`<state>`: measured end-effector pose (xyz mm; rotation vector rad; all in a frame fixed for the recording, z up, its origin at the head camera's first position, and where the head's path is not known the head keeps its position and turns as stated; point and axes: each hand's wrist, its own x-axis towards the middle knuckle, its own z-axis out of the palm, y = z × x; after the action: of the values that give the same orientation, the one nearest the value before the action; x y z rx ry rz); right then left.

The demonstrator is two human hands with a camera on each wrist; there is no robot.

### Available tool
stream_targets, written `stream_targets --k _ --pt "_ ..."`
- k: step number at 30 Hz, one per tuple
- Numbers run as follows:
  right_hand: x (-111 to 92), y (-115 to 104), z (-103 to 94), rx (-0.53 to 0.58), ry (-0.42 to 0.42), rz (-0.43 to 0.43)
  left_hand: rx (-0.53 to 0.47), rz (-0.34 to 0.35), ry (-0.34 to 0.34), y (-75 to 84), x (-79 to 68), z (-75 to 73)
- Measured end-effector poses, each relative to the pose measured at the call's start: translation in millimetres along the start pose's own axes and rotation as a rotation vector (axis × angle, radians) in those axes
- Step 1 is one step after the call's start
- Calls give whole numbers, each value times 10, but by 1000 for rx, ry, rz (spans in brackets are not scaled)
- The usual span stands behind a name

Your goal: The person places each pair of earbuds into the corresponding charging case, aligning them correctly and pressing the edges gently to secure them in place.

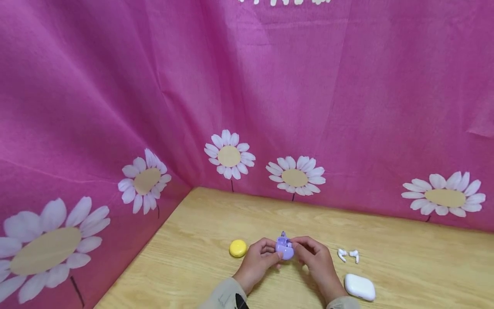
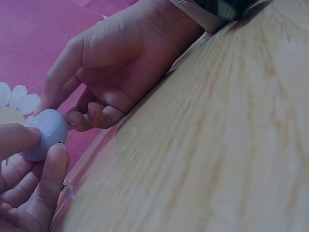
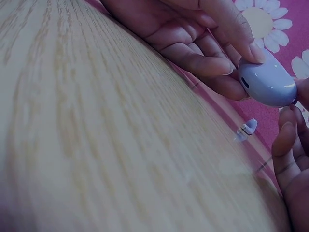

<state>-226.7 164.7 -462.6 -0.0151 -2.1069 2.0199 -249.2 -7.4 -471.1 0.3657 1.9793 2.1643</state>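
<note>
My left hand (image 1: 257, 261) holds a purple earbud case (image 1: 286, 253), its thumb over the front and its fingers at the side. The lid stands up, and the cavity faces away from me. At the right side of the case, my right hand (image 1: 314, 256) has thumb and index finger together on a small pale-purple earbud (image 1: 288, 245), largely hidden by the case and fingertips. Another purple earbud (image 1: 283, 234) lies on the table just beyond the case; it also shows in the right wrist view, below the case (image 3: 268, 79).
To the left of my hands is a round yellow case (image 1: 238, 248). Two white earbuds (image 1: 348, 255) lie on the right, with a closed white case (image 1: 359, 287) nearer to me. A pink daisy-print cloth (image 1: 308, 107) borders the wooden table (image 1: 200, 240) at the back and left.
</note>
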Motion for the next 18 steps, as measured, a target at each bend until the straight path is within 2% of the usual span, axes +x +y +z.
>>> stream_targets --k 8,12,18 --pt "-8 9 4 3 -5 6 -9 9 1 33 -56 8" --pt "13 -6 -1 -6 -14 -7 -17 19 0 44 -34 9" --pt "0 5 5 -18 -11 -13 -19 -5 1 42 -43 -2"
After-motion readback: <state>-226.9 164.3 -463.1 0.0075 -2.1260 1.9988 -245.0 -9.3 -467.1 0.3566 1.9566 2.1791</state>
